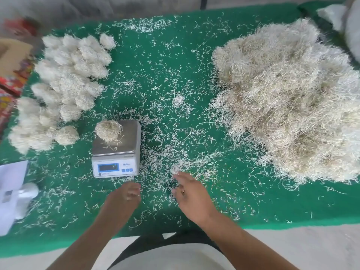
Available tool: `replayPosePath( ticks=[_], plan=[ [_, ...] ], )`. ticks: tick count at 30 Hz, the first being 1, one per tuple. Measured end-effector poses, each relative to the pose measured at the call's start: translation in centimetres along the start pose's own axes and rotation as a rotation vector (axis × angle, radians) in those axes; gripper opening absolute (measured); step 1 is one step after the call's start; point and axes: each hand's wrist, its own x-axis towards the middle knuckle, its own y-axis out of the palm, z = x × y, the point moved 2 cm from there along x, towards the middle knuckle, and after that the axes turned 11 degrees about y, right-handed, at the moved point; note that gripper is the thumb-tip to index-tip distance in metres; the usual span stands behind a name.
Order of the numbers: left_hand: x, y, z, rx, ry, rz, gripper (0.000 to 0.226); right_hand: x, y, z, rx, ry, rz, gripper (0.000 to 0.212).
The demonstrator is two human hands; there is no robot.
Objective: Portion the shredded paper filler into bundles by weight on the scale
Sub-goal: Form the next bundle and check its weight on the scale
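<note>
A small rounded bundle of pale shredded paper (108,130) is sitting on the steel platform of the white digital scale (124,145), up and to the left of both hands. The right hand (191,193) is pinching a little tuft of loose shreds (176,168) at its fingertips, just right of the scale; the left hand (124,194), fingers loosely curled and holding nothing, is hovering nearer, just below the display. The large heap of shredded filler (288,98) is lying well apart to the right, finished white bundles (64,84) to the left. Only scattered strands on the green desk (253,207) are lying between.
</note>
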Motion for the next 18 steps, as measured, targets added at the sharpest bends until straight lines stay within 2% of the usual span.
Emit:
replayPosePath(
  ticks=[4,9,11,14,15,17,18],
  plan=[
    [1.1,-1.4,-2.5,-0.046,0.144,0.033,0.078,-2.6,-0.5,5.2,0.074,-0.151,0.029,0.047],
    [1.6,-3.5,-4.0,-0.115,0.305,0.12,0.091,-5.2,-1.3,10.6,0.247,-0.228,0.045,0.04],
    [1.3,-3.8,-3.9,-0.216,0.254,0.143,0.081,-6.0,-1.7,12.4,0.34,-0.227,0.02,0.037],
    [1.0,-4.4,-3.5,-0.236,0.194,0.093,0.036,-6.3,-2.9,14.2,0.52,-0.192,-0.025,0.035],
    [0.7,-4.8,-3.2,-0.293,0.166,0.077,0.032,-6.2,-3.4,14.6,0.564,-0.167,-0.047,0.036],
    [0.3,-5.3,-2.2,-0.509,0.038,0.093,0.064,-6.0,-4.2,15.1,0.629,-0.126,-0.084,0.038],
    [0.1,-5.5,-1.9,-0.648,-0.01,0.119,0.072,-5.8,-4.4,15.4,0.645,-0.117,-0.099,0.039]
  ],
)
